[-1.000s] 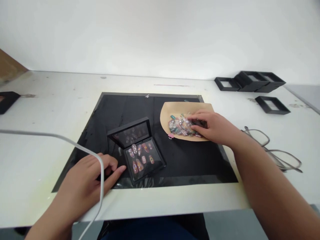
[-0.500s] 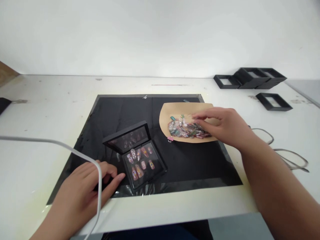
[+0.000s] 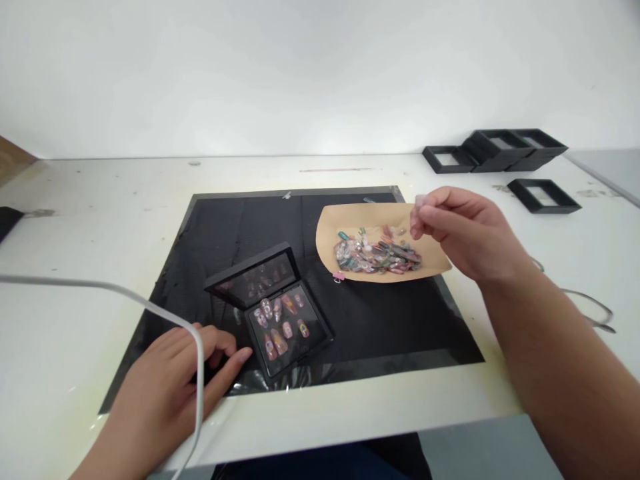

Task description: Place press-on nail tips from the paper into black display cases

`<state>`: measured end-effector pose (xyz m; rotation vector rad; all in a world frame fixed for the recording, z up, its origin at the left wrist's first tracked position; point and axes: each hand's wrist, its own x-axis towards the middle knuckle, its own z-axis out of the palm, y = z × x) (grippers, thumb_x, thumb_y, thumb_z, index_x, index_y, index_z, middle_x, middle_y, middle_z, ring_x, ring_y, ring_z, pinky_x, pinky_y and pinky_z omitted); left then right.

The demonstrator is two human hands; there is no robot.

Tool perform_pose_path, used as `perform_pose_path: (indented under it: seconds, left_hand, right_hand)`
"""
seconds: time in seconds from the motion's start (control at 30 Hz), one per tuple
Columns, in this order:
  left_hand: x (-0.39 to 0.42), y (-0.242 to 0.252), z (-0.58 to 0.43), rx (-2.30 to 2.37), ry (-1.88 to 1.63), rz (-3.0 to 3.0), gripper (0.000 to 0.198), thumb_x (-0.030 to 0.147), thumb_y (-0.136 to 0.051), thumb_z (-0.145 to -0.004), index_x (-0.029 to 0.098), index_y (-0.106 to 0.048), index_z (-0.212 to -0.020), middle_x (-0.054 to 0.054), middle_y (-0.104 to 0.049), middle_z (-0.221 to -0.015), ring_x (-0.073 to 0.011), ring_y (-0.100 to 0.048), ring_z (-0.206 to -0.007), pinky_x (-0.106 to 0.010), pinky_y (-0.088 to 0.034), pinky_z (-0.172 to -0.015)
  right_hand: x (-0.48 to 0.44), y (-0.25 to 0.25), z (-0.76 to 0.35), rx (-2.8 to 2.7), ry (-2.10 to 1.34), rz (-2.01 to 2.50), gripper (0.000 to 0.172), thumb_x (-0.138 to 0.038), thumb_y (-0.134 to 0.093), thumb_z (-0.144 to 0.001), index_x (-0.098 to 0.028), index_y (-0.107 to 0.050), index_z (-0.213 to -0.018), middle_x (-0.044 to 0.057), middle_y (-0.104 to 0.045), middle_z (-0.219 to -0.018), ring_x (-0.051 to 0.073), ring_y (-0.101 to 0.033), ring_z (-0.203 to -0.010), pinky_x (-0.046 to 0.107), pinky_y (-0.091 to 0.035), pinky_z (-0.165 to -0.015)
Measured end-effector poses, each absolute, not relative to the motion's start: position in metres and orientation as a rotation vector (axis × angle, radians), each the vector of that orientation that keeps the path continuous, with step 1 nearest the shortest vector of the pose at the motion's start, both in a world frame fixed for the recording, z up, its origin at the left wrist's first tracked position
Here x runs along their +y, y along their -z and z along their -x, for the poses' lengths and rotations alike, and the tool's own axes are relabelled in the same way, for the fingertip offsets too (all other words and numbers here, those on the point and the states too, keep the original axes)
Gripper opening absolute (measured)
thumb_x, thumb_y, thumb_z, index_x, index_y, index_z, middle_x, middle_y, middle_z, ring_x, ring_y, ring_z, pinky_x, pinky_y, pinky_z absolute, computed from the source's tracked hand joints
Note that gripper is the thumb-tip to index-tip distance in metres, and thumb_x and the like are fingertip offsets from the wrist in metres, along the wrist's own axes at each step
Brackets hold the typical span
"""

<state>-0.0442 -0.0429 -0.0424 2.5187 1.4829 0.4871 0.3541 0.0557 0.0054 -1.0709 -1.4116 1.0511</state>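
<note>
My right hand (image 3: 457, 227) is raised over the right end of a tan paper tray (image 3: 327, 223), thumb and fingers pinched together. Something small and pale shows at its fingertips, too small to name. A heap of loose press-on nails (image 3: 375, 255), clear, pink and green, lies in the tray. My left hand (image 3: 187, 367) rests on the black mat (image 3: 250, 220), fingers loosely curled and thumb stretched out, holding nothing. Its thumb is close to the left side of an open black case (image 3: 315, 347), which has two rows of decorated nails (image 3: 277, 327) inside. The tilted lid (image 3: 255, 273) reflects them.
Several black frame-like boxes (image 3: 493, 150) are grouped at the back right, with a single one (image 3: 545, 197) nearer. A white cable (image 3: 150, 308) crosses in front of my left hand. Beyond my right forearm lies a thin cord (image 3: 595, 303). A pink bit (image 3: 339, 275) sits at the tray's edge.
My right hand has lifted out of the nail heap and moved up and right, its fingers now pinched. My left hand and the case have stayed in place.
</note>
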Motion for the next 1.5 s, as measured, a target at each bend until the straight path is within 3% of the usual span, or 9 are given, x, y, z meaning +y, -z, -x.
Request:
perform_pose_path:
  seconds: [0.13,0.23,0.37,0.5,0.7,1.0,1.13,1.27,1.5]
  left_hand:
    - [-0.044,0.043,0.047,1.461,-0.489,-2.482,0.023,0.045,-0.055,-0.097,0.024,-0.062,-0.091,0.002,-0.065,-0.079,-0.0150,-0.061,-0.073,-0.029,-0.045,-0.071]
    - [-0.044,0.043,0.050,1.440,-0.468,-2.473,0.022,0.043,-0.052,-0.098,0.024,-0.062,-0.094,0.002,-0.066,-0.082,-0.0154,-0.062,-0.076,-0.029,-0.045,-0.073]
    - [-0.043,0.043,0.050,1.437,-0.468,-2.504,0.022,0.044,-0.054,-0.098,0.025,-0.063,-0.093,0.002,-0.067,-0.082,-0.0156,-0.062,-0.075,-0.030,-0.044,-0.074]
    - [-0.042,0.042,0.047,1.442,-0.526,-2.522,0.025,0.048,-0.057,-0.096,0.025,-0.064,-0.090,0.002,-0.070,-0.082,-0.0164,-0.064,-0.077,-0.030,-0.046,-0.076]
    - [-0.041,0.040,0.044,1.445,-0.519,-2.510,0.028,0.049,-0.055,-0.096,0.025,-0.066,-0.089,0.001,-0.069,-0.080,-0.0168,-0.065,-0.074,-0.030,-0.048,-0.074]
    - [-0.041,0.039,0.043,1.452,-0.507,-2.506,0.027,0.047,-0.055,-0.096,0.025,-0.067,-0.087,0.000,-0.067,-0.076,-0.0170,-0.064,-0.070,-0.030,-0.047,-0.067]
    - [-0.041,0.038,0.042,1.465,-0.511,-2.503,0.028,0.048,-0.055,-0.096,0.025,-0.067,-0.087,0.000,-0.069,-0.077,-0.0174,-0.065,-0.070,-0.031,-0.048,-0.067]
    - [-0.042,0.038,0.043,1.484,-0.527,-2.504,0.028,0.049,-0.054,-0.096,0.025,-0.067,-0.088,0.000,-0.069,-0.078,-0.0178,-0.065,-0.071,-0.031,-0.048,-0.066]
    - [-0.041,0.037,0.043,1.472,-0.499,-2.514,0.028,0.048,-0.054,-0.097,0.025,-0.067,-0.087,0.000,-0.069,-0.077,-0.0178,-0.066,-0.070,-0.031,-0.048,-0.064]
  right_hand:
    - [0.059,-0.007,-0.357,-1.346,-1.143,1.068,0.024,-0.034,-0.061,-0.091,-0.023,-0.059,-0.070,0.000,-0.058,-0.070,0.014,-0.055,-0.062,0.031,-0.048,-0.060]
    - [0.059,-0.005,-0.356,-1.529,-0.854,1.244,0.028,-0.036,-0.045,-0.098,-0.024,-0.060,-0.079,0.002,-0.060,-0.071,0.017,-0.055,-0.061,0.034,-0.049,-0.060]
    - [0.058,0.001,-0.356,-1.834,-0.293,1.432,0.032,-0.043,-0.048,-0.099,-0.024,-0.072,-0.108,0.008,-0.071,-0.102,0.026,-0.064,-0.095,0.047,-0.049,-0.094]
    - [0.060,0.008,-0.360,-2.142,0.083,1.659,0.035,-0.043,-0.053,-0.095,-0.024,-0.080,-0.107,0.011,-0.065,-0.135,0.039,-0.047,-0.135,0.061,-0.037,-0.112]
    - [0.065,0.020,-0.362,-2.202,-0.102,1.832,0.031,-0.046,-0.066,-0.088,-0.030,-0.081,-0.110,0.006,-0.048,-0.156,0.046,-0.024,-0.150,0.069,-0.031,-0.116]
    - [0.069,0.022,-0.364,-2.154,-0.143,1.531,0.009,-0.030,-0.073,-0.082,-0.027,-0.081,-0.085,0.008,-0.059,-0.143,0.041,-0.038,-0.142,0.064,-0.035,-0.115]
    - [0.066,0.012,-0.360,-2.032,-0.163,1.369,0.009,-0.033,-0.069,-0.088,-0.027,-0.073,-0.085,0.008,-0.072,-0.112,0.032,-0.059,-0.117,0.058,-0.040,-0.109]
    - [0.061,0.003,-0.354,-1.909,-0.249,1.338,0.013,-0.037,-0.065,-0.091,-0.028,-0.065,-0.082,0.004,-0.071,-0.087,0.028,-0.062,-0.097,0.051,-0.044,-0.098]
    - [0.057,0.006,-0.352,-1.714,-0.547,1.318,0.020,-0.044,-0.058,-0.097,-0.026,-0.059,-0.088,0.005,-0.064,-0.104,0.025,-0.062,-0.105,0.045,-0.045,-0.099]
